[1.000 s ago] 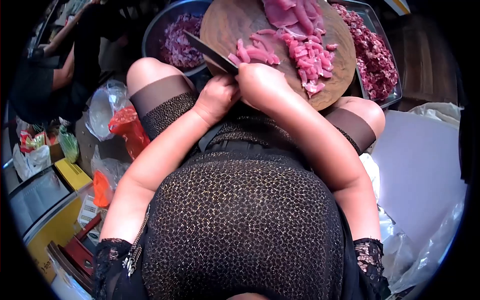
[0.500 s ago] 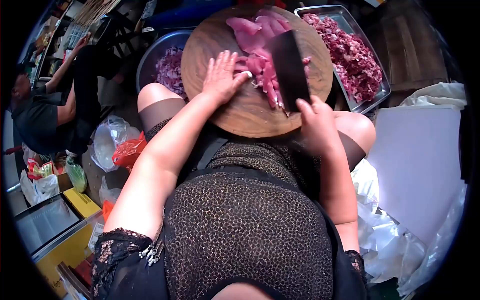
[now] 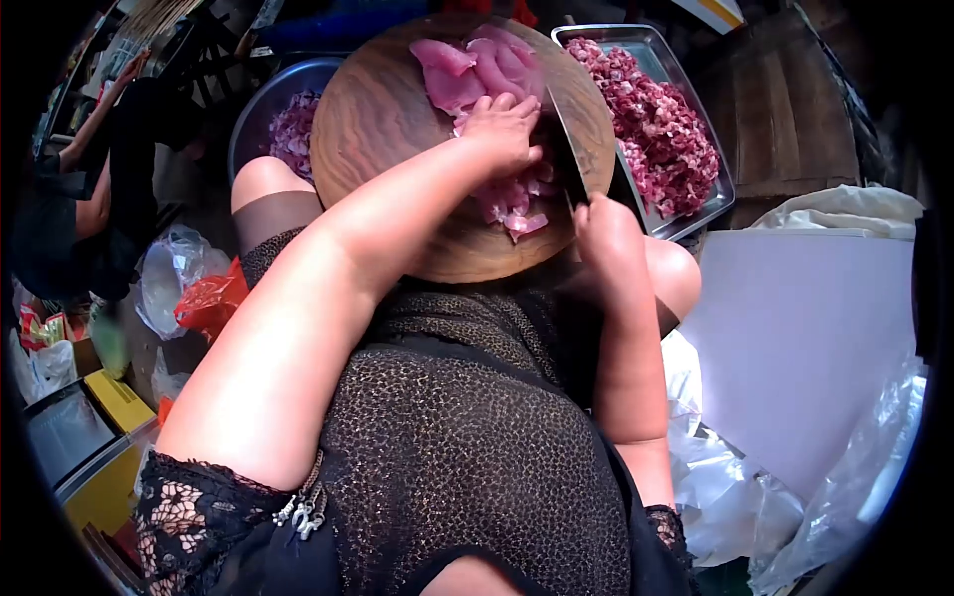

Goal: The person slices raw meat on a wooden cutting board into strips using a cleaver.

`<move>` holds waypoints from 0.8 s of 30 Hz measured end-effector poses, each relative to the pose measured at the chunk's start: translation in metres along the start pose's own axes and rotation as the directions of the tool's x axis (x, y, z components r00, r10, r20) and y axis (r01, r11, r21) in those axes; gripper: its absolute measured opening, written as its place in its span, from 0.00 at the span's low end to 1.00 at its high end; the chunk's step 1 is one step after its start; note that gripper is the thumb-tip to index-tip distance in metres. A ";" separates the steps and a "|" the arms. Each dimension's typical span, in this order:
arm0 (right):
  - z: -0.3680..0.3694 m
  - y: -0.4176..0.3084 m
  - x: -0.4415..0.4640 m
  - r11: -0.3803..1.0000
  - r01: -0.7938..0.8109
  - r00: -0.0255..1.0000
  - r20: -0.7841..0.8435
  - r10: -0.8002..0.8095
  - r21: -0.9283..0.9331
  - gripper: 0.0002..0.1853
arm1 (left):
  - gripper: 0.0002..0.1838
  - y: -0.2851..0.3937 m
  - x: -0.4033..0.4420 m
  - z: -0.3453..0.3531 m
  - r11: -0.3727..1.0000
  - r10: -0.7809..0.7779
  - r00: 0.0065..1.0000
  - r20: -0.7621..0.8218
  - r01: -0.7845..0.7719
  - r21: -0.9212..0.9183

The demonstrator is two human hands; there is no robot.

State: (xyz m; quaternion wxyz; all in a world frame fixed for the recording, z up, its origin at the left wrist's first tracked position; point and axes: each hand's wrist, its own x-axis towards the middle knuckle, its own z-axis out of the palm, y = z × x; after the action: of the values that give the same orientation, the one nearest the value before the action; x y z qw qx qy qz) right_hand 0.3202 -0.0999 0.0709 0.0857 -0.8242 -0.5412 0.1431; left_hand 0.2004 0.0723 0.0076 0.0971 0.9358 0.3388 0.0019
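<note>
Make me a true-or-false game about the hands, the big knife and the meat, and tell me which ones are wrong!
1. The right hand grips the cleaver. True.
2. The left hand is on the pink meat on the wooden board. True.
3. The wooden board is square. False: it is round.
4. Chopped meat is heaped in the metal tray. True.
5. The cleaver lies in the metal tray. False: it is in the right hand, at the wooden board.
6. Both hands wear gloves. False: they are bare.
</note>
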 end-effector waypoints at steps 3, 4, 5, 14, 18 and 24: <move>-0.006 0.006 -0.013 0.953 -0.086 0.993 0.097 0.060 0.290 0.13 | 0.29 -0.002 -0.005 -0.005 0.998 0.066 0.997 0.029 -0.066 -0.023; -0.012 0.004 -0.018 0.802 -0.317 0.937 0.297 0.183 0.506 0.13 | 0.26 -0.006 -0.010 -0.010 0.991 0.131 0.987 0.093 -0.127 -0.045; -0.014 0.005 -0.021 0.739 -0.364 0.919 0.346 0.187 0.567 0.11 | 0.22 -0.014 -0.015 0.002 0.980 0.198 0.979 -0.040 -0.199 -0.027; 0.032 0.005 -0.053 0.271 -0.529 0.849 0.500 0.173 0.804 0.09 | 0.26 -0.042 -0.083 0.014 0.938 0.218 0.940 -0.263 -0.276 -0.211; 0.052 -0.007 -0.063 0.137 -0.544 0.835 0.518 0.186 0.828 0.08 | 0.29 -0.054 -0.103 0.015 0.900 0.053 0.961 -0.273 -0.164 -0.404; 0.079 -0.046 -0.060 0.101 -0.586 0.810 0.580 0.084 0.804 0.09 | 0.37 -0.066 -0.105 0.016 0.891 -0.218 0.942 -0.255 0.085 -0.446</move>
State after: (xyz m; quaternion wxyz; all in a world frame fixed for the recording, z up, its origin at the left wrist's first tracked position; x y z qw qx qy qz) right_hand 0.2317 -0.1371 0.0187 0.4372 -0.6334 -0.1207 0.6270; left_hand 0.0786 0.0525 -0.0139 0.2480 0.8507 0.4134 0.2096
